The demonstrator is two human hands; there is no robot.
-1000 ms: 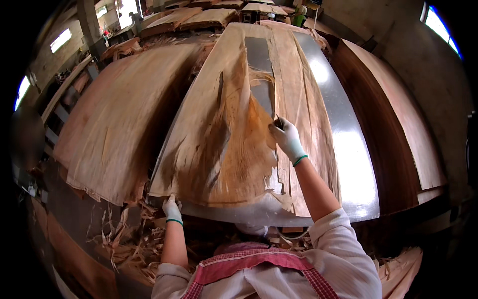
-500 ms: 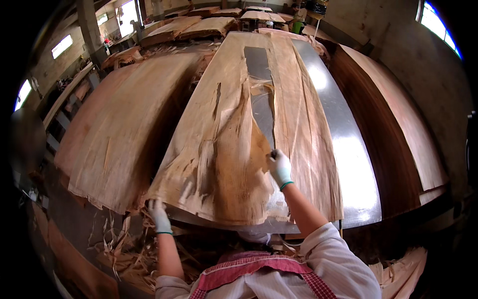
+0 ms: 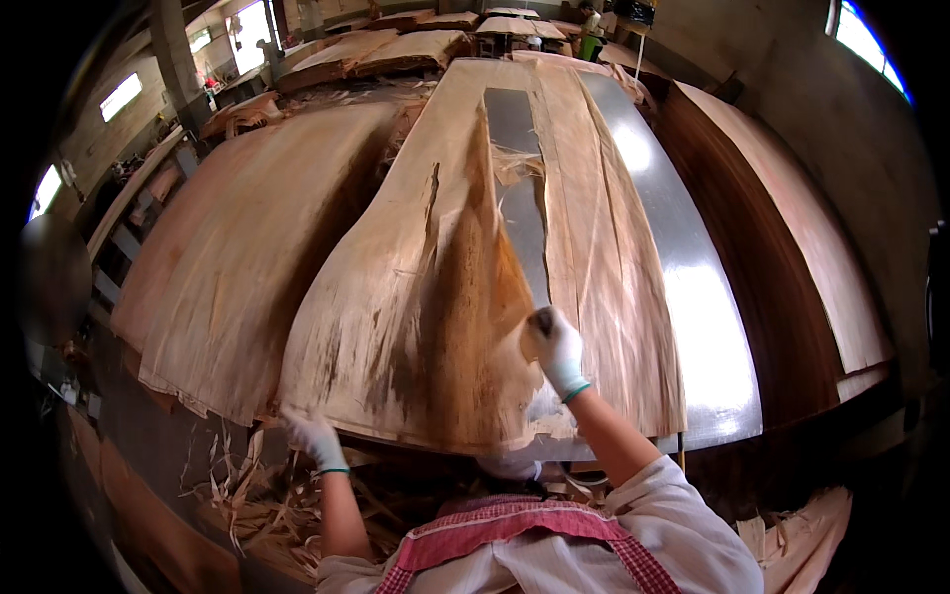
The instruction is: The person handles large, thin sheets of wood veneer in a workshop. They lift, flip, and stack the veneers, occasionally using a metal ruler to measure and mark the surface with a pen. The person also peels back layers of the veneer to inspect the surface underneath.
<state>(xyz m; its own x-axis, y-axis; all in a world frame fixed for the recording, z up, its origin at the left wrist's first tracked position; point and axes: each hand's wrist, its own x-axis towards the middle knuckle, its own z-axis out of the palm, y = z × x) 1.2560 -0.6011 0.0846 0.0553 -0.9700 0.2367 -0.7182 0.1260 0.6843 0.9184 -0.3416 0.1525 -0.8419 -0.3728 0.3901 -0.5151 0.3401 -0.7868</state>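
Note:
A large pale veneer sheet [image 3: 346,337], torn and dark-streaked, lies over a metal-topped table [image 3: 708,327]. At its near left corner is my left hand [image 3: 317,441], in a white glove, with closed fingers on the edge. My right hand [image 3: 559,351], gloved too, is closed at the sheet's raised inner edge, beside a long gap that bares the metal. Something dark shows at the right fingers; I cannot make out what it is. Another veneer strip [image 3: 618,297] lies wrinkled to the right of the gap.
Veneer stacks stand on the left [image 3: 247,238] and right [image 3: 792,228]. Loose veneer scraps [image 3: 267,505] are heaped below the table's near edge. More stacks [image 3: 411,49] lie farther back, where a person [image 3: 591,25] stands near a green container.
My left hand has moved slightly left and down. The sheet's left side now bows outward and bulges, smoother than before. My right hand has shifted slightly down, still at the inner edge.

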